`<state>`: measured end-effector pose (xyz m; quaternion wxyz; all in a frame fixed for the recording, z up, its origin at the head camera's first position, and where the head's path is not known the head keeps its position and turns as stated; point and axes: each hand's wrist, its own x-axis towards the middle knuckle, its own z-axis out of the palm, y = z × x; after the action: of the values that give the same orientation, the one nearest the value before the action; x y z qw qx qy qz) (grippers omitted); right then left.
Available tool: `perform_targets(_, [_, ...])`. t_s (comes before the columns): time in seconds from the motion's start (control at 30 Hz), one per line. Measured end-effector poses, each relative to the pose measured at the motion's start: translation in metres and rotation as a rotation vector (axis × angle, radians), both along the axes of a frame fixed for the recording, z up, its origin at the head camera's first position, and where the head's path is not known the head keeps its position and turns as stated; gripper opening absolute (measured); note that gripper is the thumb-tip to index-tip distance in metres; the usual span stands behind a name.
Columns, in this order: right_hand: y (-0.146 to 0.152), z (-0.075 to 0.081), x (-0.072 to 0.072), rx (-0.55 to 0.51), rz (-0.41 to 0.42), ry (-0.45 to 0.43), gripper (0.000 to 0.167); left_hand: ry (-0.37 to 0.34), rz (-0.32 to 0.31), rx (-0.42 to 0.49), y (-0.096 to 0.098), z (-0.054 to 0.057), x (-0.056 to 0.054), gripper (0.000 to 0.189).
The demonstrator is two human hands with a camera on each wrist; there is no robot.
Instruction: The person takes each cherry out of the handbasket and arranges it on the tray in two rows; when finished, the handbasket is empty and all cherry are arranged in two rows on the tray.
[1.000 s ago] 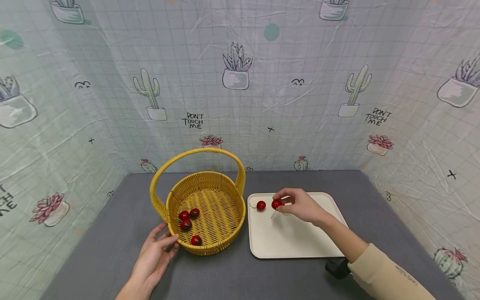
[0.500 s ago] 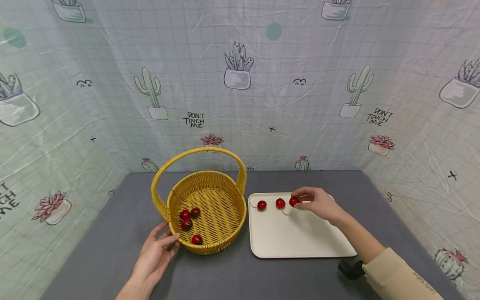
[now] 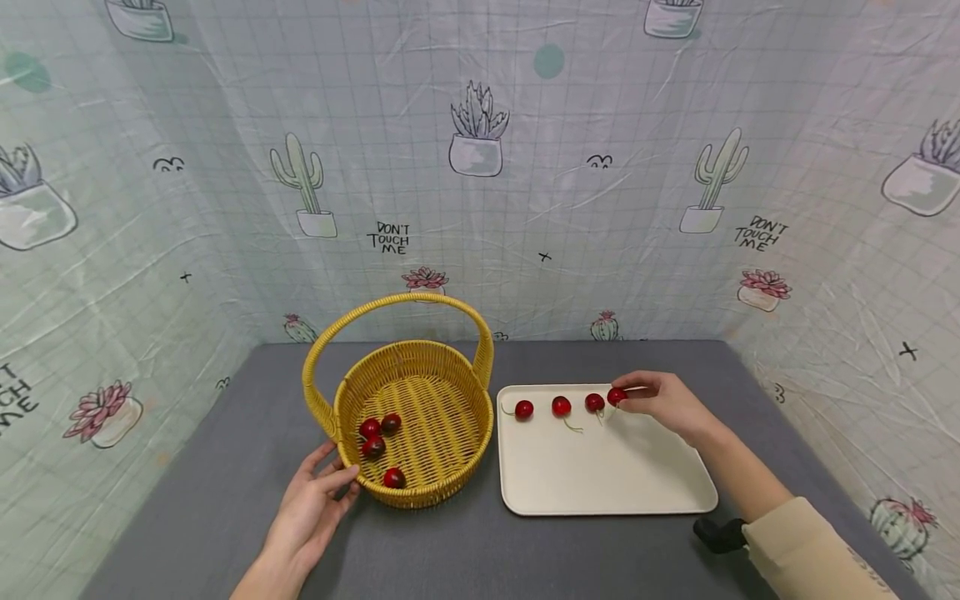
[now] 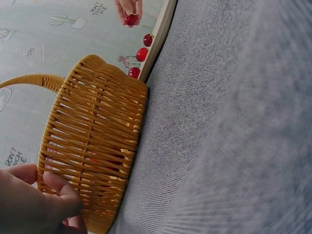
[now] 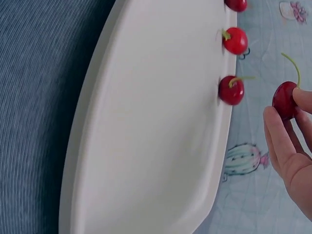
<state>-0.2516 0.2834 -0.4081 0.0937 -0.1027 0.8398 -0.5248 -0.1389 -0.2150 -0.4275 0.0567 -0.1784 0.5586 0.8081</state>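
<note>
In the head view my left hand [image 3: 303, 512] holds the near left rim of a round yellow wicker basket [image 3: 480, 450], which has a tall arched handle. Several dark red cherries [image 3: 373, 447] lie in its left part. The left wrist view shows my thumb and fingers [image 4: 61, 190] at the woven wall. My right hand [image 3: 670, 408] pinches a red cherry [image 5: 284, 101] by its body over the far right part of a cream tray [image 3: 600, 475]; its green stem sticks up in the right wrist view. Three stemmed cherries [image 3: 561, 407] lie in a row along the tray's far edge.
The tray stands to the right of the basket on a grey cloth-covered table [image 3: 450, 558]. A black object [image 3: 720, 535] sits by my right sleeve. Behind and at both sides hangs a printed curtain [image 3: 375, 150] with cactus drawings.
My right hand has moved rightward along the tray's far edge. Two cherries it was at earlier now lie on the tray, and it holds another one. My left hand stays on the basket.
</note>
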Motion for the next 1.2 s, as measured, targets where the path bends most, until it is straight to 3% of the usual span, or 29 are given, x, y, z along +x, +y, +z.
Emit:
perform_targets(0.7, [0.030,-0.022,-0.014,0.067,-0.072,-0.051,0.042,0.011,-0.005,0.008,0.001,0.001,0.000,0.072])
perform_targets(1.03, [0.031,-0.027,-0.019,0.181,-0.075,-0.002,0.037,0.011,0.000,0.010,0.000,0.000,0.000,0.071])
perform_targets(1.2, [0.032,-0.031,-0.024,0.186,-0.072,-0.009,0.037,0.011,0.006,0.008,0.001,0.001,0.001,0.070])
